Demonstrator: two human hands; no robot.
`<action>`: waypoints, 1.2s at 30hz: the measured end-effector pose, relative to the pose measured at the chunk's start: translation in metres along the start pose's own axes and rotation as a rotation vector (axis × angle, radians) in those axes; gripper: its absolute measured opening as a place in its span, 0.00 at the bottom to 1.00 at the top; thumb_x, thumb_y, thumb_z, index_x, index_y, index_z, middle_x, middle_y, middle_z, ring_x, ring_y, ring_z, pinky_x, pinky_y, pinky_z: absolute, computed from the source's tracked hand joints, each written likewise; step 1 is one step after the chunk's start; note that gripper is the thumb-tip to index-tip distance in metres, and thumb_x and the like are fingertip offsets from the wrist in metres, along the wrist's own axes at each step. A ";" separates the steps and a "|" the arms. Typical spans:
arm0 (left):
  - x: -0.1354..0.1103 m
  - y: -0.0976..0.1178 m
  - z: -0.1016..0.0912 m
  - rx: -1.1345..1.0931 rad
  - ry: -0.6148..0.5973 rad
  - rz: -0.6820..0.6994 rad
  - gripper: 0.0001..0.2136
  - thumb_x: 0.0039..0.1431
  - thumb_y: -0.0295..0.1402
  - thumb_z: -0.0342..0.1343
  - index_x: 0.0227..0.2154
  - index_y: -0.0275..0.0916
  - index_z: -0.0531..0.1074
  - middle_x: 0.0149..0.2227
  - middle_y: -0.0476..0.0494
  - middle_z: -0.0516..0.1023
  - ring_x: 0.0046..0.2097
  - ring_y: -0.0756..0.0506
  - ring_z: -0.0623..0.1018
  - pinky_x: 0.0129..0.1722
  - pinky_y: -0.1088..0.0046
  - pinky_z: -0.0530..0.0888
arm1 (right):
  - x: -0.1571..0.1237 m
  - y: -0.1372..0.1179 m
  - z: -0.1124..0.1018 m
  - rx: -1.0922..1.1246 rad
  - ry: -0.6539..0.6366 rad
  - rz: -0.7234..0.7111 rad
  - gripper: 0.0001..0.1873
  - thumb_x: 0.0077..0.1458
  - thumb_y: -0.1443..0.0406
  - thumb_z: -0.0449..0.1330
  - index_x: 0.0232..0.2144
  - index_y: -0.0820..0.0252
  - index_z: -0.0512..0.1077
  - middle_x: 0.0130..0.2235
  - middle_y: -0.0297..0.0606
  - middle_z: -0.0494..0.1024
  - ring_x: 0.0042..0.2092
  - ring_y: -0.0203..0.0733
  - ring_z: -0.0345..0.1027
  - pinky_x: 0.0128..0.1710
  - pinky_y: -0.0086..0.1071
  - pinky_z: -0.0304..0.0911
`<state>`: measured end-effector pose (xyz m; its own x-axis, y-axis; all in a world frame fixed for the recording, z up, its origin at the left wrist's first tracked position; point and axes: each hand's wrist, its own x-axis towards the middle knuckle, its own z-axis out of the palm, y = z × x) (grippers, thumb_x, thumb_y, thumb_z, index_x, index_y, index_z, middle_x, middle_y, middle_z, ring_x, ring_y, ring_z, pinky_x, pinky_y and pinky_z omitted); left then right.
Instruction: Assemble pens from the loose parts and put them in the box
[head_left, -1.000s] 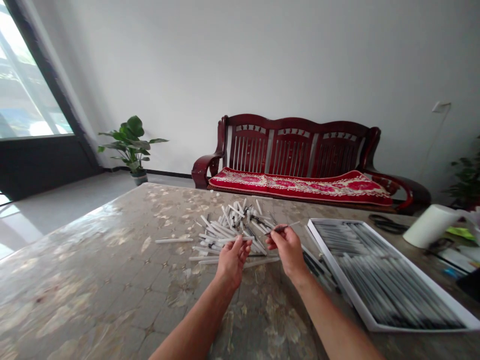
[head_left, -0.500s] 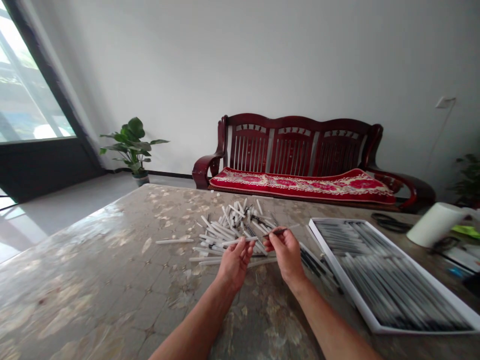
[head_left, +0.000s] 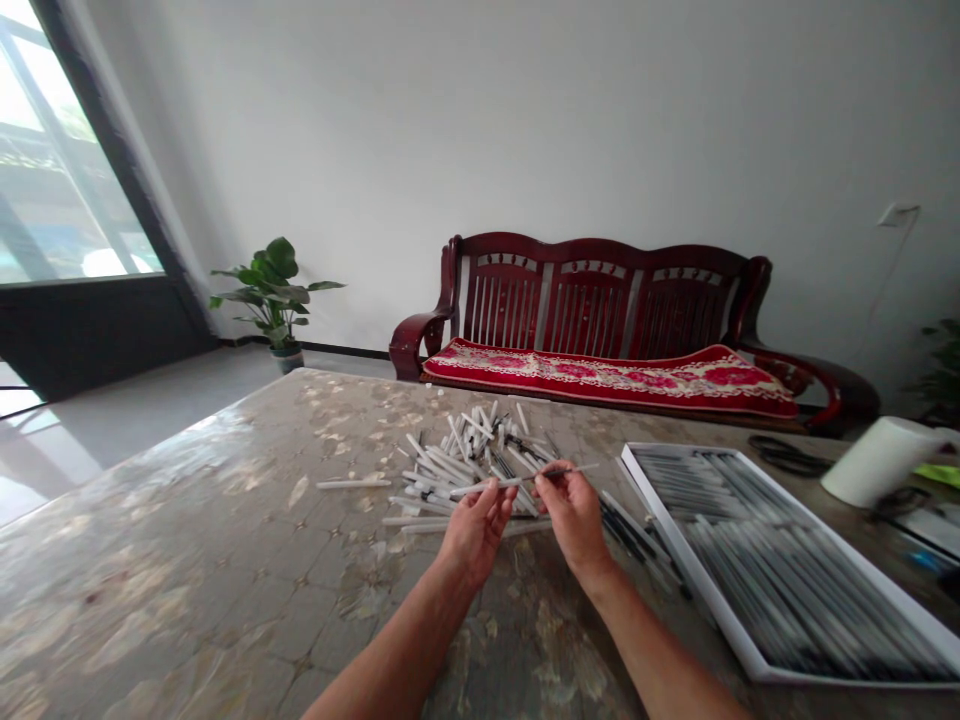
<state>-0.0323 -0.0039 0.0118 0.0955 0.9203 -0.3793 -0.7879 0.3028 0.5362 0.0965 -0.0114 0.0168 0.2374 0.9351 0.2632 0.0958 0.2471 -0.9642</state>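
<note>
My left hand [head_left: 478, 528] pinches a white pen barrel [head_left: 469, 489] between thumb and fingers, above the table's middle. Close on its right, my right hand [head_left: 574, 512] grips a dark pen part [head_left: 556, 472] whose thin pale end sticks out to the right. The two pieces lie nearly in one line, their ends meeting or almost so; my fingers hide the exact contact. Behind and under my hands spreads a loose pile of white pen barrels and dark pen parts [head_left: 442, 463]. Several dark-ended pens [head_left: 634, 530] lie right of my right hand.
A shallow white box [head_left: 739, 640], filled with rows of pens, stands on the right of the patterned table [head_left: 187, 560]. Beyond it are a black coiled cord [head_left: 787, 455] and a white roll [head_left: 877, 460]. A red wooden bench [head_left: 592, 300] and potted plant [head_left: 277, 290] stand behind.
My hands have come slightly closer, bringing the dark pen part up to the white barrel's right end. The view has shifted a little; the pile and box look the same.
</note>
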 end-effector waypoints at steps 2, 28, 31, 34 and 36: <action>-0.001 0.000 0.000 0.007 -0.037 -0.012 0.06 0.58 0.22 0.57 0.26 0.32 0.72 0.25 0.44 0.79 0.28 0.51 0.81 0.26 0.83 0.78 | -0.001 -0.002 0.000 -0.045 -0.053 -0.014 0.12 0.51 0.56 0.60 0.32 0.58 0.68 0.27 0.32 0.72 0.29 0.38 0.66 0.26 0.28 0.62; 0.016 0.012 -0.010 -0.072 0.029 0.112 0.03 0.58 0.23 0.57 0.29 0.33 0.71 0.27 0.45 0.80 0.27 0.52 0.80 0.23 0.83 0.76 | 0.055 0.029 0.012 -1.058 -0.412 -0.282 0.12 0.53 0.70 0.56 0.36 0.56 0.77 0.40 0.41 0.78 0.43 0.43 0.72 0.42 0.31 0.62; 0.015 0.010 -0.009 -0.032 0.052 0.114 0.03 0.59 0.23 0.56 0.29 0.33 0.70 0.26 0.45 0.79 0.27 0.52 0.80 0.23 0.82 0.75 | 0.047 0.030 0.005 -0.762 -0.279 -0.228 0.12 0.51 0.70 0.55 0.36 0.57 0.76 0.37 0.39 0.79 0.40 0.43 0.72 0.42 0.33 0.64; 0.015 0.007 -0.009 0.021 0.061 0.129 0.03 0.59 0.23 0.56 0.30 0.34 0.70 0.26 0.45 0.79 0.27 0.51 0.80 0.23 0.81 0.75 | 0.036 0.028 -0.001 -0.366 -0.195 -0.031 0.11 0.49 0.66 0.55 0.35 0.58 0.75 0.32 0.36 0.79 0.31 0.41 0.72 0.34 0.34 0.68; 0.015 0.004 -0.009 0.051 0.051 0.144 0.02 0.58 0.23 0.58 0.31 0.34 0.70 0.27 0.45 0.79 0.28 0.51 0.80 0.24 0.81 0.75 | 0.028 0.025 -0.003 -0.151 -0.163 0.086 0.12 0.47 0.62 0.57 0.35 0.59 0.75 0.30 0.35 0.77 0.28 0.41 0.70 0.29 0.34 0.69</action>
<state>-0.0395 0.0092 0.0019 -0.0481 0.9417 -0.3331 -0.7593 0.1822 0.6247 0.1084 0.0201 -0.0001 0.0931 0.9827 0.1603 0.2288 0.1356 -0.9640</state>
